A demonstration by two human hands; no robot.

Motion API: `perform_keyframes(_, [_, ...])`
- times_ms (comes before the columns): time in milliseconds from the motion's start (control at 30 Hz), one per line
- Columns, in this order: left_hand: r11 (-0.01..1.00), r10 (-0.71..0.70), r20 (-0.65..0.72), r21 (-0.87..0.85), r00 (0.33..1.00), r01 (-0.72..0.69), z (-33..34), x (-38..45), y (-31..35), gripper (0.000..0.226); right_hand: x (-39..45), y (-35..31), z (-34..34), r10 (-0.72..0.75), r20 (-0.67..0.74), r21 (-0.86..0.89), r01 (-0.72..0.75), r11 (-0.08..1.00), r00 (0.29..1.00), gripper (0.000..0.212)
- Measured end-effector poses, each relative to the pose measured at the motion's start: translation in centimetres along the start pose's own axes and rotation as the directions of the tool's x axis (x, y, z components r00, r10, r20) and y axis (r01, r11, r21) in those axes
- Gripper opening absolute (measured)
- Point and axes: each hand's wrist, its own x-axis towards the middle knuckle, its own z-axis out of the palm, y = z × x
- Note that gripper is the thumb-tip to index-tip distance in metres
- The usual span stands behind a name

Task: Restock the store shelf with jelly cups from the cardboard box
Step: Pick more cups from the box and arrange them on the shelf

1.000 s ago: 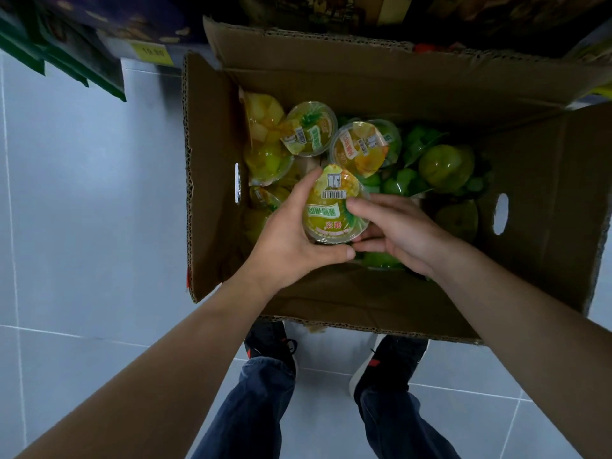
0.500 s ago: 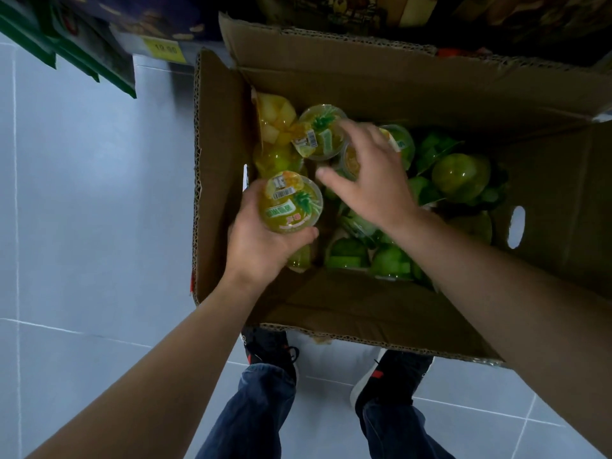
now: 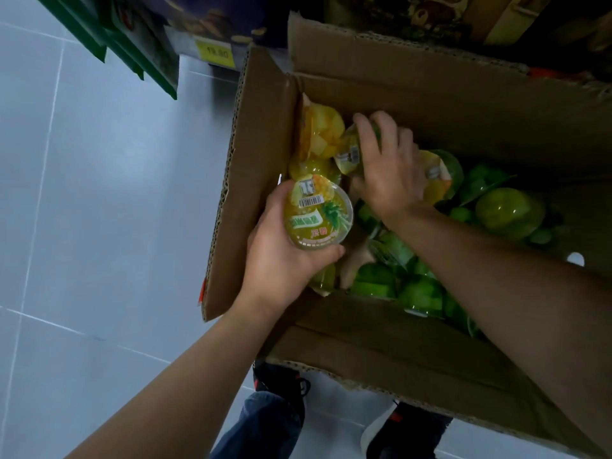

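Here, everything is placed relative to the box (image 3: 414, 346), which stands open on the pale tile floor (image 3: 82, 210). Beyond its far-left corner, shelf edge (image 3: 185, 44) with a yellow price tag (image 3: 216, 53); the shelf space itself is out of view.

Left hand (image 3: 281, 256): over the box's left wall, curled closed around a pineapple cup (image 3: 316, 213), lid up, thumb along the near rim. Firm hold, cup clear of the rest.

Right hand (image 3: 387, 167): deeper in, toward the far-left corner, fingers spread and bent over a second yellow cup (image 3: 349, 154) lying tilted among others. Palm covers most of it; cannot tell whether the grip has closed yet.

Farther right in the box: a loose heap of green cups (image 3: 510, 210), some on their sides.

Judgement: step in hand is taking a second cup before turning to the shelf. To do it well, get fingertips round the rim rather than pressing on the film lid, lift straight up so neighbours don't tumble, and keep the left cup level. Early in the job, I'd say; the box looks well stocked.
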Motion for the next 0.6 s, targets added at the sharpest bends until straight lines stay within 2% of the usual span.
perform_keyframes(167, [0.999, -0.035, -0.003, -0.017, 0.999, 0.035, -0.1, -0.8, 1.3, 0.097, -2.7, 0.8, -2.8, -0.006, 0.049, 0.107, 0.0, 0.994, 0.999, 0.099])
perform_keyframes(300, [0.997, -0.037, 0.024, 0.071, 0.999, 0.035, -2.0, -4.3, 4.2, 0.096, -7.1, 0.7, -8.5, 0.033, 0.165, 0.12, -0.054, 0.991, 0.986, 0.099])
perform_keyframes(500, [0.99, 0.001, 0.066, 0.138, 0.998, -0.01, -8.1, -11.5, 12.7, 0.097, -15.0, -2.1, -23.3, 0.131, 0.255, 0.222, -0.19, 0.956, 0.958, 0.099])
perform_keyframes(600, [0.991, 0.027, 0.091, 0.131, 0.995, -0.039, -12.5, -16.0, 19.0, 0.096, -19.6, -4.0, -32.7, 0.191, 0.21, 0.274, -0.246, 0.93, 0.959, 0.099])
